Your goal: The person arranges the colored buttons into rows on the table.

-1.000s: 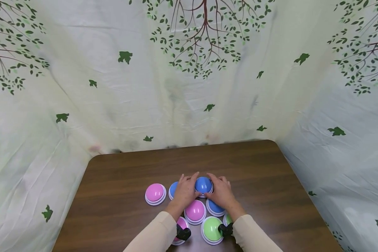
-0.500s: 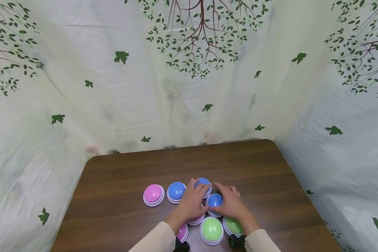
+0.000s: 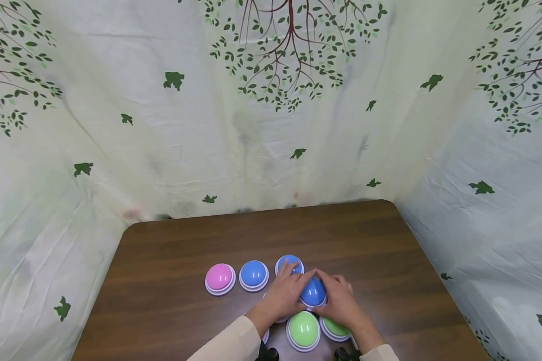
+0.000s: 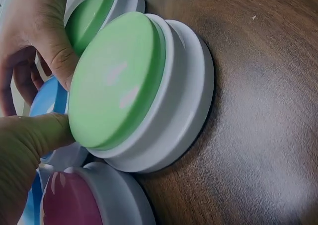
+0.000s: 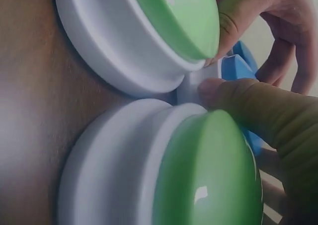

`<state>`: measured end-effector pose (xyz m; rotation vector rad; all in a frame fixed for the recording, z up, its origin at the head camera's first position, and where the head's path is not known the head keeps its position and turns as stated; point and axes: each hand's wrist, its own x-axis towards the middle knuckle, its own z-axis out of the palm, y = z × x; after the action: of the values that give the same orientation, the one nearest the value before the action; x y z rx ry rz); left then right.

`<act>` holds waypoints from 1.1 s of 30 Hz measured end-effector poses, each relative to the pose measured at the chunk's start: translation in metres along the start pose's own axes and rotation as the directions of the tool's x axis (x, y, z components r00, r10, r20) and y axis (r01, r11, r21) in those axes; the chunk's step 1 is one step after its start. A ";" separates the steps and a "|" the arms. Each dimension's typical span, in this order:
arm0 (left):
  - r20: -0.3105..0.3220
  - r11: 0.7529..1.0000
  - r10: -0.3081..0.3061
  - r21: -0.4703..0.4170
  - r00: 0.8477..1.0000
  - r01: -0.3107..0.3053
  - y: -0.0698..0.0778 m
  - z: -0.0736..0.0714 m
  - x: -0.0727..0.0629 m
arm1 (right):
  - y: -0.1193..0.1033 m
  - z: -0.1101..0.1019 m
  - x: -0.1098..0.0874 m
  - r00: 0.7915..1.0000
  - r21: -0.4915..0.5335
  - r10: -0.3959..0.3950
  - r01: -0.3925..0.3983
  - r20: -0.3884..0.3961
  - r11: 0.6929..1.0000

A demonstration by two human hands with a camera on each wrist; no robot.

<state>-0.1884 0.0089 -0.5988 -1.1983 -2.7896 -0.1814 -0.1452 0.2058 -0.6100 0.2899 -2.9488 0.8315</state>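
Both hands are around a blue dome push button (image 3: 313,292) with a white base, in the middle of a group of such buttons. My left hand (image 3: 281,297) grips its left side and my right hand (image 3: 342,300) its right side, thumbs at the near edge. In the right wrist view, the right thumb (image 5: 248,103) lies against the white base. Just behind the left fingers sits another blue button (image 3: 283,263), partly covered. A green button (image 3: 303,329) stands in front of the hands, with a second green button (image 3: 335,328) right of it.
To the left stand a blue button (image 3: 254,274) and a pink button (image 3: 219,277). Under the left hand, a pink button (image 4: 72,202) shows in the left wrist view. The brown wooden table (image 3: 171,250) ends at a leaf-printed cloth (image 3: 253,150).
Both hands have come nearer and slightly right, from the back blue button to the one in front of it. That nearer blue button has shifted slightly right between them.
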 end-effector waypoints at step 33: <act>0.102 0.990 -0.144 0.016 0.984 0.143 -0.006 0.005 0.053 | 0.050 -0.027 0.047 0.982 0.073 0.165 -0.172 0.091 0.982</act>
<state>-0.2293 0.0440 -0.5965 -1.0332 -2.9642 -0.1219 -0.2007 0.2538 -0.6069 0.0814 -3.0575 0.9829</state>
